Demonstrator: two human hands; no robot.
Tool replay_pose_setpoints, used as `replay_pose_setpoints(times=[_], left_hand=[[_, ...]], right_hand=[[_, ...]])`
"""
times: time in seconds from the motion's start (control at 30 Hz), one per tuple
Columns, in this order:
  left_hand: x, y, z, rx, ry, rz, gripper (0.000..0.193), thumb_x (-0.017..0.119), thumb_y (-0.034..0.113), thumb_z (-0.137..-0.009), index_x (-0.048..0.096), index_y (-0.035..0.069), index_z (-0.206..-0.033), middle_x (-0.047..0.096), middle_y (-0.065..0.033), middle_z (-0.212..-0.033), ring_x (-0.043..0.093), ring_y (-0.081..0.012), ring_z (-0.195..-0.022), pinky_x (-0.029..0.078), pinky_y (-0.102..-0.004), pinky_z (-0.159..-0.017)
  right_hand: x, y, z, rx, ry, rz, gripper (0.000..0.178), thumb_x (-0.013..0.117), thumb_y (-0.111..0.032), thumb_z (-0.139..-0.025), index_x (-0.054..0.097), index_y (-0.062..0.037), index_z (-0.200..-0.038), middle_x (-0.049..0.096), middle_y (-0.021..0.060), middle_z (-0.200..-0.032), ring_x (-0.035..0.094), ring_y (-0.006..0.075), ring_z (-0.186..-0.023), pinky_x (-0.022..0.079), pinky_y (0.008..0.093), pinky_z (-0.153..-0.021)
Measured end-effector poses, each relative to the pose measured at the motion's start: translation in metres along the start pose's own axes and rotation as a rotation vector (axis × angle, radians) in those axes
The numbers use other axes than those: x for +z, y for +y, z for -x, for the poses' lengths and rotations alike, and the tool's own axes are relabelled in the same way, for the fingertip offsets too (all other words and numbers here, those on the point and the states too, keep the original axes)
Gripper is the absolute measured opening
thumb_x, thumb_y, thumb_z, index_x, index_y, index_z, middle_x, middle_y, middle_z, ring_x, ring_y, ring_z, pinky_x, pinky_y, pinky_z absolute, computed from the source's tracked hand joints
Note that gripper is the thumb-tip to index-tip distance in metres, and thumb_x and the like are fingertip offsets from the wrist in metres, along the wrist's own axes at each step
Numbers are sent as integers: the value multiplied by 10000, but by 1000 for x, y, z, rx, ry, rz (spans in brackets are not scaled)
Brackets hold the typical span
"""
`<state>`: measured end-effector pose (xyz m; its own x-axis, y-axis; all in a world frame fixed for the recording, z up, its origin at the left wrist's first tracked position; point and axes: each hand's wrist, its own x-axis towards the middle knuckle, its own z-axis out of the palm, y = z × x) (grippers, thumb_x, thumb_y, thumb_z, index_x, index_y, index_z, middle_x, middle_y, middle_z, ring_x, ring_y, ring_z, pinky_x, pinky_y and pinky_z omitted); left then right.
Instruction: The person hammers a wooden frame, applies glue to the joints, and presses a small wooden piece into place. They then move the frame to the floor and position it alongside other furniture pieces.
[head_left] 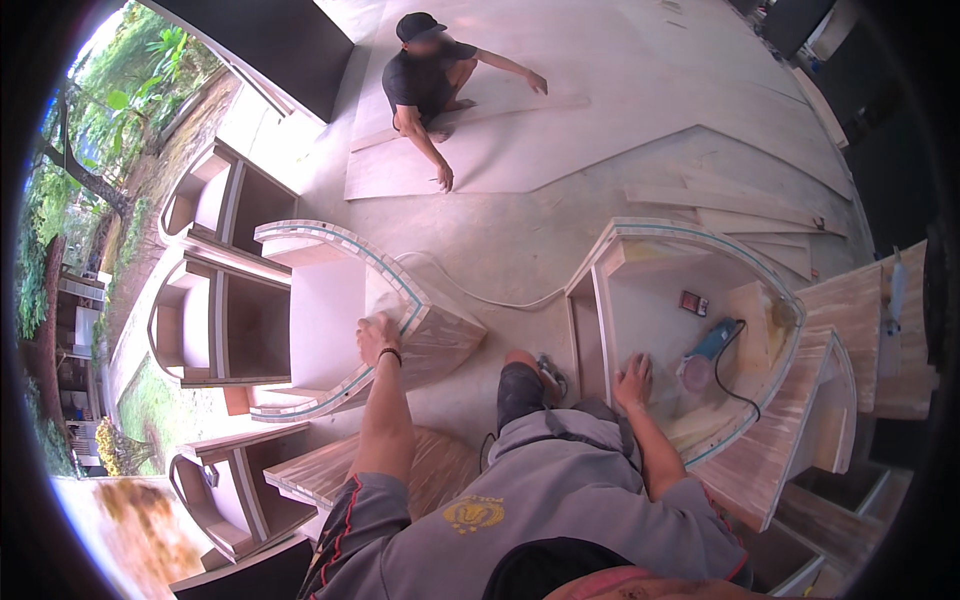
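To my left lies a pointed-arch wooden cabinet [450, 335] with a teal stripe along its curved edge. My left hand [377, 338] is on its pale inner panel [328, 310], close to the curved rim, fingers apart and slightly bent. A similar arched cabinet [612, 290] lies to my right. On its pale inside panel [640, 320] rests my right hand [633, 382], fingers spread, holding nothing. Beyond that hand, inside the same cabinet, sits a blue corded power tool [712, 342] with a round disc [698, 375]. A small red and dark packet [693, 302] lies nearby.
Several more arched cabinets [225, 318] stand at the left. Farther off, a person [430, 85] crouches on large sheets [600, 120], one hand at a sheet's edge. Loose boards [750, 218] lie at right. A pale cable [500, 303] crosses the floor between the two cabinets.
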<state>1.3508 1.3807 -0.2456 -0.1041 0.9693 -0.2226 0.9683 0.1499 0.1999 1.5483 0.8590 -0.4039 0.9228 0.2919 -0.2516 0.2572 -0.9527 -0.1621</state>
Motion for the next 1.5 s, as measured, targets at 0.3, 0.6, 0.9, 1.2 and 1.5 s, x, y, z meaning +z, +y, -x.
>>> replay_pose_setpoints(times=[0.3, 0.6, 0.9, 1.2, 1.5], left_hand=[[3, -1, -1, -13, 6, 13, 594, 434, 514, -969, 609, 50, -1295, 658, -210, -1313, 630, -373, -1241, 494, -513, -1029], [0, 2, 1, -25, 9, 12, 596, 450, 521, -970, 612, 49, -1297, 652, -209, -1327, 628, -371, -1242, 497, -503, -1029], [-2, 2, 2, -27, 15, 28, 592, 457, 508, -962, 618, 39, -1285, 654, -204, -1320, 623, -369, -1248, 491, -507, -1036], [-1, -2, 0, -7, -7, 25, 623, 430, 523, -958, 594, 48, -1324, 644, -208, -1345, 618, -369, -1266, 479, -501, -1052], [-1, 1, 0, -16, -30, 41, 585, 445, 504, -971, 609, 39, -1285, 657, -209, -1306, 616, -372, -1254, 485, -494, -1047]], right_hand=[[5, -4, -4, 9, 7, -9, 776, 593, -387, -966, 347, 26, -1576, 275, 305, -1639, 292, 482, -1509, 300, 547, -1229], [1, -4, -7, 28, -89, 45, 816, 608, -407, -948, 322, 20, -1582, 258, 299, -1645, 300, 481, -1496, 329, 584, -1198], [-4, -6, -10, 39, -122, 54, 840, 635, -406, -926, 307, -2, -1585, 250, 299, -1644, 301, 478, -1491, 354, 588, -1175], [-1, -4, -10, 35, -110, 54, 842, 651, -397, -908, 329, 7, -1574, 268, 304, -1635, 309, 488, -1483, 370, 594, -1161], [-9, -10, -10, 46, -119, 28, 830, 662, -379, -912, 340, 10, -1570, 272, 305, -1630, 299, 498, -1488, 352, 585, -1185]])
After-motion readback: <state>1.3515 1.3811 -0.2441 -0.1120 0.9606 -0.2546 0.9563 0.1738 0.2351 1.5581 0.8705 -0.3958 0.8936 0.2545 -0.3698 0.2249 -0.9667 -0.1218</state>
